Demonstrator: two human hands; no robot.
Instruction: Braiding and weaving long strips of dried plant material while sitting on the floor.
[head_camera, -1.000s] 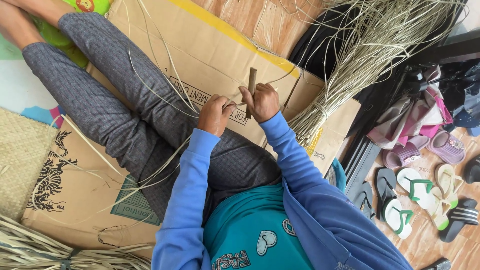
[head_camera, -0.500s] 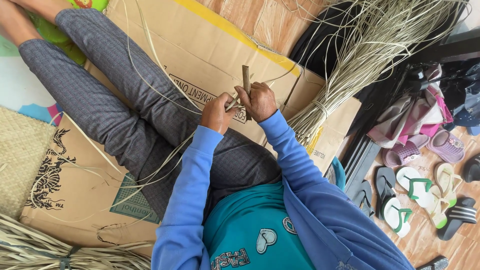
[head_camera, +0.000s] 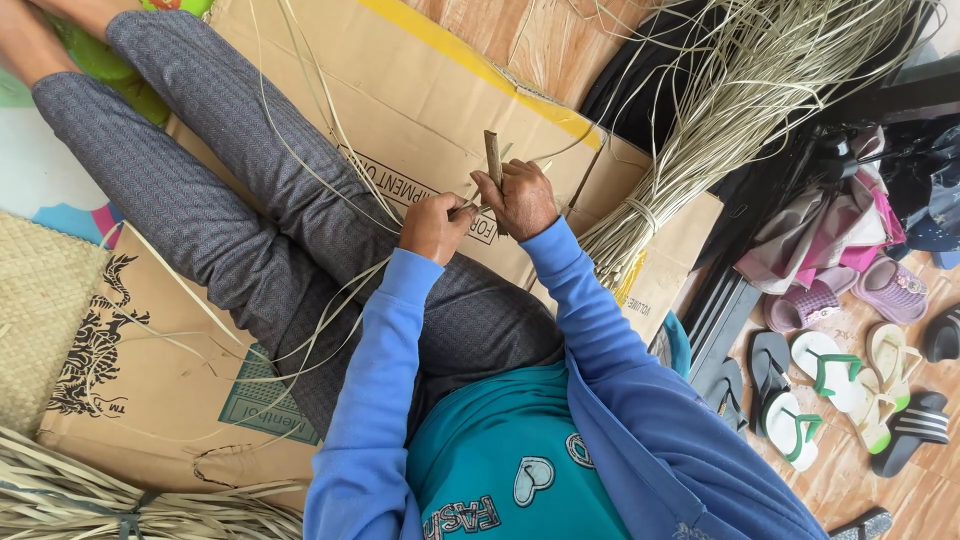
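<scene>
Head view looks straight down on a person sitting on flattened cardboard (head_camera: 330, 70) with legs stretched out to the far left, which puts both hands over the lap where the work can rest. Closed around a short brown stick (head_camera: 492, 152), the right hand (head_camera: 518, 198) holds it upright with its top poking out above the knuckles; whether a blade or tip sits at the lower end cannot be made out, as the palm covers it. Just left of it, the left hand (head_camera: 432, 226) is curled shut, pinching a thin pale reed strip (head_camera: 335, 310) against the stick, and the strip trails down and left across the grey trousers, probably so it stays taut as it is worked. More loose strips lie over the legs and cardboard. Far right, a tied bundle of reeds (head_camera: 720, 130) fans out within easy reach; another bundle (head_camera: 120, 500) lies near left, cut off by the frame edge. A woven mat (head_camera: 40, 320) shows partly at the left. Sandals (head_camera: 830, 385) sit on the floor at the right.
</scene>
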